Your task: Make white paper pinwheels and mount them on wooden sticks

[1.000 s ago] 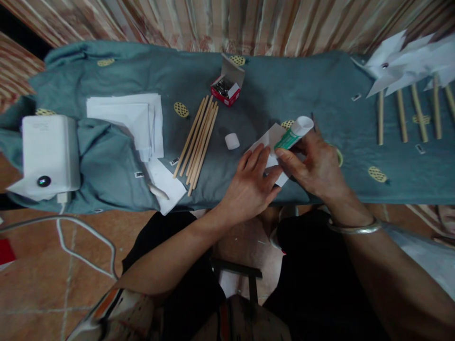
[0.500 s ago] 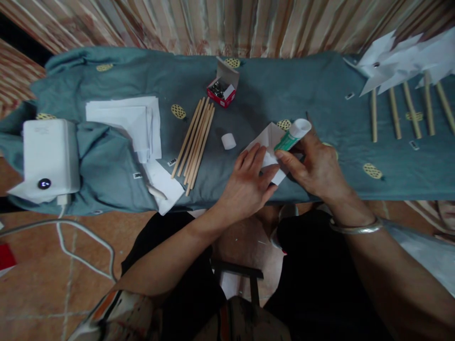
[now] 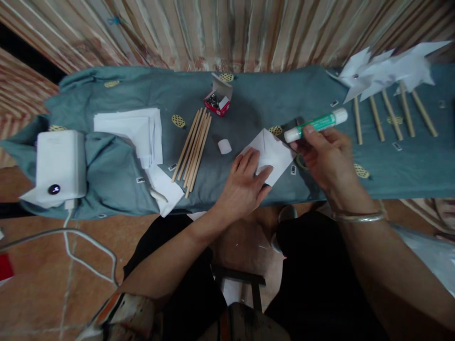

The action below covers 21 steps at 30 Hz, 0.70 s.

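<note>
My left hand lies with fingers spread on a folded piece of white paper, pressing it to the cloth. My right hand is closed round a green-and-white glue stick, held almost level just above and to the right of the paper. Left of the paper, a small white cap lies on the cloth. Beside the glue stick shows a thin dark object that I cannot make out, partly hidden by my right hand.
A green cloth covers the table. Wooden sticks lie left of the cap, near an open red box of metal pins. White paper sheets and a white device with a cable sit further left. Several paper pinwheels lie far right.
My right hand has lifted the glue stick off the paper and moved it right, turning it level. The paper's flap now lies flatter under my left hand. The view has shifted slightly.
</note>
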Each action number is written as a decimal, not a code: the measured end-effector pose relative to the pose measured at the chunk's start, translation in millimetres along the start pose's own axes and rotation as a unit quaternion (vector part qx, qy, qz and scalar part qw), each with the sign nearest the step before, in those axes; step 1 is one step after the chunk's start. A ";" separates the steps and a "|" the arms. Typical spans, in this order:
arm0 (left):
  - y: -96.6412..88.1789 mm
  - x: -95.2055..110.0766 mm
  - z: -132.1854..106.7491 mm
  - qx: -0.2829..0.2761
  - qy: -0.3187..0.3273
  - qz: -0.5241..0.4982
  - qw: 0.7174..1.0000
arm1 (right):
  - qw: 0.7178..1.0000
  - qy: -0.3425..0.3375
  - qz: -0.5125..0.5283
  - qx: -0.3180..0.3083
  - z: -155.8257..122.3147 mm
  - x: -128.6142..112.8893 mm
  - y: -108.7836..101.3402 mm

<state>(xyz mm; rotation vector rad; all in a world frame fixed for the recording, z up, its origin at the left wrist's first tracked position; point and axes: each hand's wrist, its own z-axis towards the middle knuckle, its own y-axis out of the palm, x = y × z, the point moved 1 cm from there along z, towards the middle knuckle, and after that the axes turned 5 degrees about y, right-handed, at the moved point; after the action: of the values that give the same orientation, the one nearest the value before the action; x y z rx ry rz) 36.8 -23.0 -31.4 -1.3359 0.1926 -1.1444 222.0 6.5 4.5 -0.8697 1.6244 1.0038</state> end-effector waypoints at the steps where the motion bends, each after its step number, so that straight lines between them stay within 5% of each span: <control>1: 0.1 -0.3 -0.5 0.006 0.004 -0.002 1.000 | 1.000 0.017 0.023 -0.002 0.1 0.1 -0.7; 6: -16.5 -7.4 0.9 0.072 0.032 -0.006 0.997 | 0.990 0.087 0.104 -0.043 0.9 3.4 -8.2; 10: -39.8 -27.6 2.1 0.160 -0.043 0.049 0.985 | 0.978 0.134 0.149 -0.061 -2.4 4.5 -13.4; 14: -48.3 -47.0 1.2 0.144 -0.129 0.066 0.979 | 0.975 0.134 0.159 -0.081 -9.2 2.8 -15.3; 21: -53.4 -48.2 6.3 0.123 -0.167 -0.037 0.978 | 0.978 0.122 0.130 -0.106 -14.5 3.0 -16.7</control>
<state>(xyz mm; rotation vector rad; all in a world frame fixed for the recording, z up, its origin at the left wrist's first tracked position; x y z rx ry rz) -10.8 26.2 -8.6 -1.2989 -0.2386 -0.9528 230.8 -13.6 0.6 -0.9699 1.8991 1.3125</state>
